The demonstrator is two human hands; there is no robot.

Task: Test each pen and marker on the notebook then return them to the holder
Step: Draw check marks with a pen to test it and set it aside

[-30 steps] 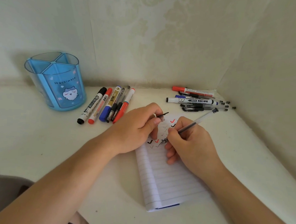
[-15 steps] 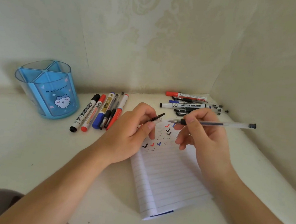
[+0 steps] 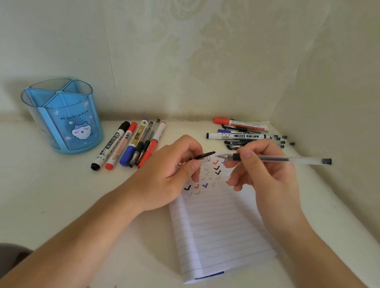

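Nearest on the tabletop (image 3: 46, 190), the notebook (image 3: 221, 231) carries many check marks, so much testing looks done. Above it, the left hand (image 3: 166, 176) pinches a cap (image 3: 202, 156) and the right hand (image 3: 265, 174) grips a pen (image 3: 280, 159), its tip facing the cap. Farther back, a row (image 3: 128, 144) and a pile (image 3: 241, 136) of markers lie loose. The holder (image 3: 62, 117) shows none inside, so every return remains.

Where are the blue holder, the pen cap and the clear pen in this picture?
blue holder (image 3: 73, 122): head view, on its front wall.
pen cap (image 3: 204, 155): head view, on its black clip.
clear pen (image 3: 280, 159): head view, on the middle of its barrel.
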